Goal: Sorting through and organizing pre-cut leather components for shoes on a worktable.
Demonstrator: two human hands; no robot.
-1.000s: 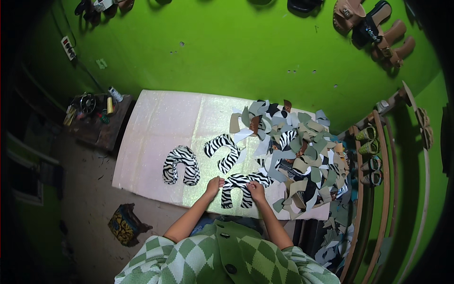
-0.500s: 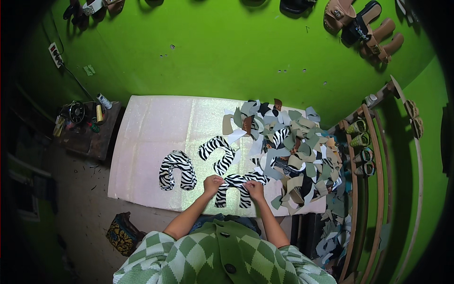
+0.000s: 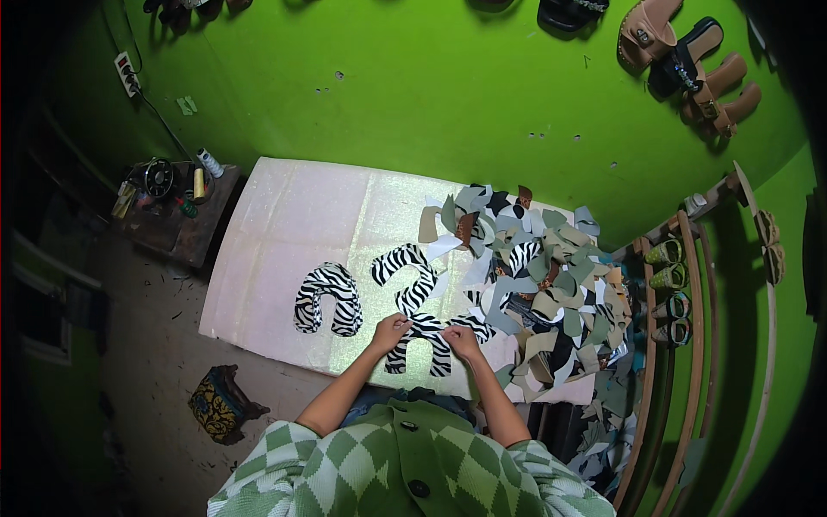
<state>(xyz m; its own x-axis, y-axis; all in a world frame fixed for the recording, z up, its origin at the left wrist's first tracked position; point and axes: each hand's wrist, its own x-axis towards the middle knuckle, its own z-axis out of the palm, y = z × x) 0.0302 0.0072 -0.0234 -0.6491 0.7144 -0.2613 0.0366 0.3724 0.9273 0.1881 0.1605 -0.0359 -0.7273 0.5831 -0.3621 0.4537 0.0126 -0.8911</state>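
A zebra-striped, U-shaped cut piece (image 3: pixel 419 338) lies near the table's front edge with its two legs toward me. My left hand (image 3: pixel 390 333) pinches its upper left side, fingers closed. My right hand (image 3: pixel 462 342) is closed at its upper right side, beside another zebra-striped piece (image 3: pixel 479 328) that lies partly behind that hand. Just beyond, a curved zebra-striped piece (image 3: pixel 420 277) rests turned sideways. Farther left sits a stack of zebra-striped U-shaped pieces (image 3: pixel 320 284), legs toward me.
A heap of grey, green, tan and striped scraps (image 3: pixel 551 267) covers the table's right side. The pale sheet-covered table (image 3: pixel 267 233) meets a green wall. A low stand (image 3: pixel 185 228) with thread spools is at left, a patterned stool (image 3: pixel 220 405) below it, a wooden sandal rack (image 3: pixel 680 345) at right.
The whole view has turned and shifted slightly. Both hands stay at the U-shaped piece's upper edge, and the piece has moved a little to the left.
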